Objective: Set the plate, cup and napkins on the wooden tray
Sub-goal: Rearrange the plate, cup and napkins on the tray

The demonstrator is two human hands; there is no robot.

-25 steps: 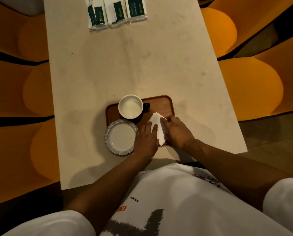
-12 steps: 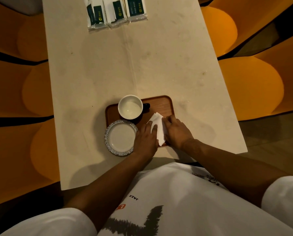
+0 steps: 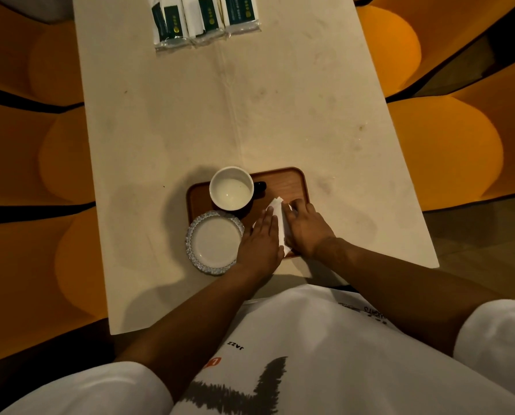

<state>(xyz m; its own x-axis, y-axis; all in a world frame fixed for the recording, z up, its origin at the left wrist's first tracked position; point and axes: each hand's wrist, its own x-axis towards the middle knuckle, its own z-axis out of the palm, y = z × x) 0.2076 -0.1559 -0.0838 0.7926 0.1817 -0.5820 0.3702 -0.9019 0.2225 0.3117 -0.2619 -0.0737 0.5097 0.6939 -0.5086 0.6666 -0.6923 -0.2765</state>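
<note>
While flat (fingers extended) | both hands (image 3: 283, 235) press napkin (image 3: 280, 223)

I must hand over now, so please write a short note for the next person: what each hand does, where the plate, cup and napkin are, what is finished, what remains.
Left hand: flat, palm down on the white napkin, nothing gripped.
Right hand: pressing the same napkin from the other side, not closed on it.
Cup: upright on the wooden tray, far left corner.
Plate: on the tray's near left corner, overhanging its edge.
Done: all three are on the tray.
Left: finish smoothing the napkin; perhaps centre the plate. Three tissue packs lie at the table's far end.
</note>
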